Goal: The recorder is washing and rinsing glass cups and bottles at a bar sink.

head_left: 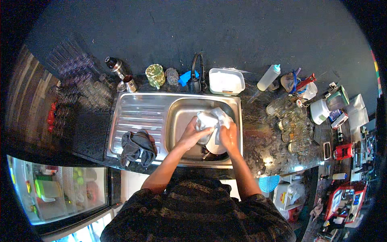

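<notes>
Over the sink basin [174, 121], my left hand [191, 135] is wrapped round a shiny, whitish glass [206, 120] that looks covered in suds. A white, crumpled cloth [220, 115] is gripped in my right hand [228, 136], against the glass on its right side. Below both hands a white plate [217, 146] lies tilted in the basin, partly hidden by them. Some dark thing sits in the basin near the plate's lower edge, too small to name.
A dark grey cloth [138, 147] lies on the ribbed drainboard [139, 111]. Behind the basin stand a black faucet [194, 82] and a white tub [226, 81]. Several glasses [296, 125] crowd the right counter; more glassware [94, 92] stands at the left.
</notes>
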`<state>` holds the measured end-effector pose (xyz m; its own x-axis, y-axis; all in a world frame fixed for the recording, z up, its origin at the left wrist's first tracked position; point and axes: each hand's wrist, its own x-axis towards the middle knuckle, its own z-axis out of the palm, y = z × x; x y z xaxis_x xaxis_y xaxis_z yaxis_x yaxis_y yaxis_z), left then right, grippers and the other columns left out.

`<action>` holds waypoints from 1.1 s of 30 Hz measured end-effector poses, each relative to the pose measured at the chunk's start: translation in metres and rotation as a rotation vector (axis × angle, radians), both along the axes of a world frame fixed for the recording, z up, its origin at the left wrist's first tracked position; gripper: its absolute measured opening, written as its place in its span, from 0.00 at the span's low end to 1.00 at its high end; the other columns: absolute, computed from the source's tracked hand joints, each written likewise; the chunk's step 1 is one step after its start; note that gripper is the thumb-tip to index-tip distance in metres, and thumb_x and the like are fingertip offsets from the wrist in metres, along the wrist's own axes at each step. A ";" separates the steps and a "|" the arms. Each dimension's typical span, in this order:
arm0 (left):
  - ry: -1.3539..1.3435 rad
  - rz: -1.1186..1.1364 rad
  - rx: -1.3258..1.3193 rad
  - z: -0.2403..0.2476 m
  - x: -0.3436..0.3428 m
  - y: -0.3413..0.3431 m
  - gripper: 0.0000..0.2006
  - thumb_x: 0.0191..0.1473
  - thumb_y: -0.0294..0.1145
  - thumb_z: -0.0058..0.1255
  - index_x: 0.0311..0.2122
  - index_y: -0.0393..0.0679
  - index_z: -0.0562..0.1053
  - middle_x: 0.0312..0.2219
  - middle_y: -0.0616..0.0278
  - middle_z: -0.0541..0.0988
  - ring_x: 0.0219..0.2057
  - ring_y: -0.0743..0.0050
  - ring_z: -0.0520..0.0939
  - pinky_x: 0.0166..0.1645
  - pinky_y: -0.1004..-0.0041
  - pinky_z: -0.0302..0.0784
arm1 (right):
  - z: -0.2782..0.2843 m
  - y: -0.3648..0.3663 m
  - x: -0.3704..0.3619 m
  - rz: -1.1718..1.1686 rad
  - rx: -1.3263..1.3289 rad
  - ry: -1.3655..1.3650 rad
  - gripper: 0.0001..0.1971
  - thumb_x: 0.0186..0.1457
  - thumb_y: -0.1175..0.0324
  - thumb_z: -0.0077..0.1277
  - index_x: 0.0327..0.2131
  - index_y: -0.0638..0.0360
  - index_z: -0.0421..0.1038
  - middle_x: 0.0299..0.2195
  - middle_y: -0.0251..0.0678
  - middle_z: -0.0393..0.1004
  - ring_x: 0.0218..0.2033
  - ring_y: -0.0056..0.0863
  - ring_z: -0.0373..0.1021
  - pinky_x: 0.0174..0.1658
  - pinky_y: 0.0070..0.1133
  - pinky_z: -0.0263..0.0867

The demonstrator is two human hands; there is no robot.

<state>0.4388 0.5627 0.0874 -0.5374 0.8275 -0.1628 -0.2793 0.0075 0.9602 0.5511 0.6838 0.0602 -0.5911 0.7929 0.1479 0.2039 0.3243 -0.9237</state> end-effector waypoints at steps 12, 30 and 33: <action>-0.642 0.165 -0.153 -0.025 -0.020 0.035 0.27 0.53 0.55 0.43 0.50 0.43 0.66 0.41 0.61 0.75 0.42 0.71 0.75 0.47 0.68 0.69 | 0.001 -0.062 0.009 0.209 0.417 -0.135 0.28 0.37 0.77 0.46 0.49 0.65 0.60 0.46 0.59 0.57 0.47 0.61 0.54 0.50 0.46 0.52; -0.767 -0.142 0.176 -0.007 -0.002 0.000 0.29 0.54 0.61 0.37 0.51 0.48 0.67 0.43 0.66 0.75 0.41 0.74 0.77 0.44 0.67 0.75 | 0.036 -0.031 -0.009 0.046 0.335 -0.189 0.30 0.41 0.69 0.51 0.52 0.64 0.59 0.50 0.59 0.59 0.47 0.52 0.64 0.49 0.34 0.63; -0.566 -0.048 0.049 -0.010 0.004 0.007 0.31 0.53 0.62 0.37 0.52 0.48 0.66 0.44 0.66 0.75 0.44 0.74 0.76 0.47 0.68 0.73 | 0.039 -0.023 -0.021 -0.034 0.368 -0.113 0.35 0.40 0.72 0.50 0.55 0.69 0.53 0.52 0.63 0.56 0.46 0.54 0.64 0.50 0.36 0.61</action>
